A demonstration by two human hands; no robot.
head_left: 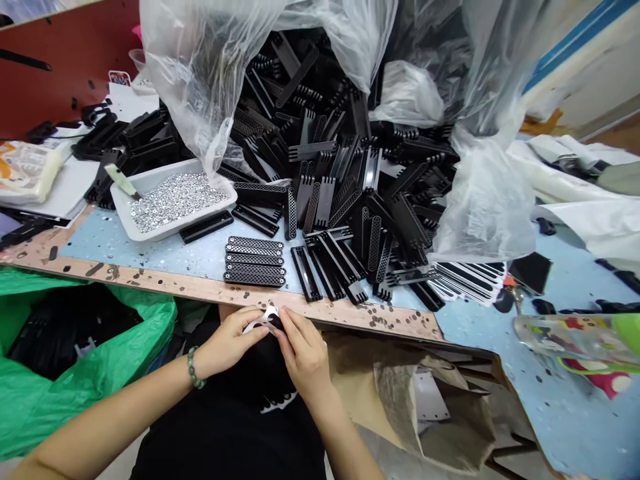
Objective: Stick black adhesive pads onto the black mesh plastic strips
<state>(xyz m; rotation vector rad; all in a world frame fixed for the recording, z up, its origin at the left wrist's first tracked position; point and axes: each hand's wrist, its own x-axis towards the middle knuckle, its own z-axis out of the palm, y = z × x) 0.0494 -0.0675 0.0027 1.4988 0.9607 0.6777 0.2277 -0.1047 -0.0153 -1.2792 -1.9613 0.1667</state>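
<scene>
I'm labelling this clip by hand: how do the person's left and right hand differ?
Wrist: the left hand has a green beaded bracelet at its wrist; the right hand has none at its wrist.
Pose: the left hand comes in from the picture's left with fingers pointing right, while the right hand's fingers point up and left.
Shared: both have fingers on the small white-and-black piece.

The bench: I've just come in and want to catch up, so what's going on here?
A person's left hand and right hand are pinching a small white piece with black patches, just in front of the bench. On it, patterned bars lie in a neat row, near a tray of small silver bits. Behind, black parts are heaped, partly under clear plastic.
</scene>
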